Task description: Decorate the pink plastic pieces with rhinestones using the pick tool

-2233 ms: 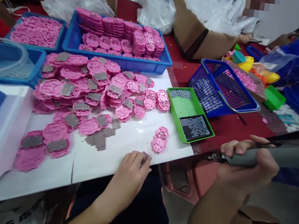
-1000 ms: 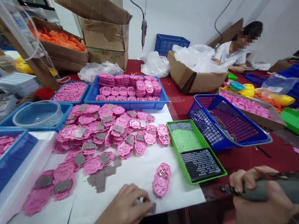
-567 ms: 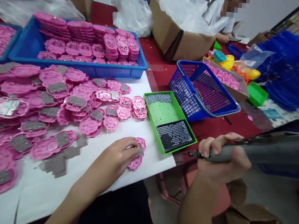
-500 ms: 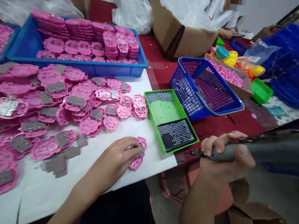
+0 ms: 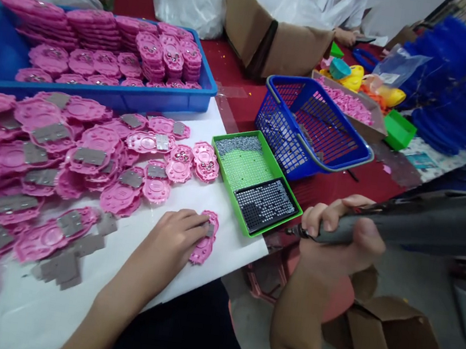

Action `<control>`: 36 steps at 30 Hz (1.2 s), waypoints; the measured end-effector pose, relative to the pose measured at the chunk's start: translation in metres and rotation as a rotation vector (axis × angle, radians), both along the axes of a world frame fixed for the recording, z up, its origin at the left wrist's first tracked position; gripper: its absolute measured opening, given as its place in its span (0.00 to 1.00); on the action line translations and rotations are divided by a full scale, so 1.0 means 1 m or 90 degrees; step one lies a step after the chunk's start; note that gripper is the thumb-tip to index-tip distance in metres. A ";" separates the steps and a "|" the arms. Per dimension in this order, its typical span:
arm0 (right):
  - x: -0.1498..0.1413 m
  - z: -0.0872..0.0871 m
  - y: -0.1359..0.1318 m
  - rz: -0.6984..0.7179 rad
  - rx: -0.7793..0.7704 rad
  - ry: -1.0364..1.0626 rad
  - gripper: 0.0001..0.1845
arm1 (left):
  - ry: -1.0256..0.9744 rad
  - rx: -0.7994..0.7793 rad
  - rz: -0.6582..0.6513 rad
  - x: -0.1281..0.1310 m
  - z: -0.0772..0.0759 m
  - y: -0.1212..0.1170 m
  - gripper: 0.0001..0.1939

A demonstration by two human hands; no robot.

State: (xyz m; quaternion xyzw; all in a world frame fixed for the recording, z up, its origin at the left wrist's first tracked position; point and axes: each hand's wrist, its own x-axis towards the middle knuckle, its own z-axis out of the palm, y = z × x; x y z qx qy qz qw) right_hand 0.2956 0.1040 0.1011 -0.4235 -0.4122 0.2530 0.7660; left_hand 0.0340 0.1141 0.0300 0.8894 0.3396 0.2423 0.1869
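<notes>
My left hand (image 5: 175,234) is at the table's front edge with its fingertips pinched on a small grey metal plate (image 5: 210,229). That plate lies against the upper part of a pink plastic shell (image 5: 204,248), partly covered by my fingers. My right hand (image 5: 335,232) grips a grey electric screwdriver (image 5: 430,220), held level off to the right. Its tip points left, near the lower corner of a green tray (image 5: 246,167). In this tray are loose screws (image 5: 244,142) and a black screw holder (image 5: 265,205) partly filled with screws.
Left of my hand lie piled pink shells with grey plates (image 5: 90,155) and loose grey plates (image 5: 61,267). A blue bin (image 5: 202,101) of stacked shells stands behind. A blue basket (image 5: 281,120) is beside the green tray. Across the table sits a person (image 5: 348,17).
My left hand has brought the grey plate from the table edge onto the pink shell and stays there. The screwdriver remains in my right hand. The camera view has shifted.
</notes>
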 end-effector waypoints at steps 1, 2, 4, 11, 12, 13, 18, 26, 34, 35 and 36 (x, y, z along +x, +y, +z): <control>0.001 0.000 0.001 0.004 0.012 -0.001 0.09 | 0.018 0.016 -0.004 0.001 0.000 0.000 0.15; 0.002 0.000 0.003 0.009 0.022 -0.004 0.09 | 0.032 0.030 -0.004 0.002 0.001 -0.001 0.15; 0.003 0.001 0.007 0.016 0.027 -0.012 0.09 | 0.044 0.055 -0.001 0.004 0.003 -0.005 0.14; -0.007 -0.001 0.018 0.003 0.002 -0.035 0.10 | 0.011 0.053 0.005 0.009 0.001 -0.032 0.11; -0.009 -0.002 0.019 0.007 -0.001 -0.036 0.10 | 0.006 0.048 0.008 0.009 -0.001 -0.035 0.11; -0.011 -0.004 0.020 0.014 -0.005 -0.038 0.10 | 0.001 0.048 0.012 0.010 -0.003 -0.037 0.12; -0.016 -0.009 0.022 0.047 -0.012 -0.058 0.11 | 0.001 0.073 0.022 0.010 -0.009 -0.042 0.13; -0.017 -0.011 0.021 0.072 0.015 -0.021 0.09 | -0.028 0.056 0.025 0.010 -0.011 -0.042 0.14; -0.018 -0.013 0.019 0.058 0.014 -0.002 0.09 | -0.052 0.035 0.045 0.015 -0.010 -0.043 0.15; -0.017 -0.013 0.019 0.058 0.008 0.000 0.09 | -0.050 0.029 0.050 0.016 -0.009 -0.043 0.15; -0.016 -0.013 0.019 0.059 -0.002 0.001 0.09 | -0.048 0.026 0.053 0.017 -0.009 -0.043 0.15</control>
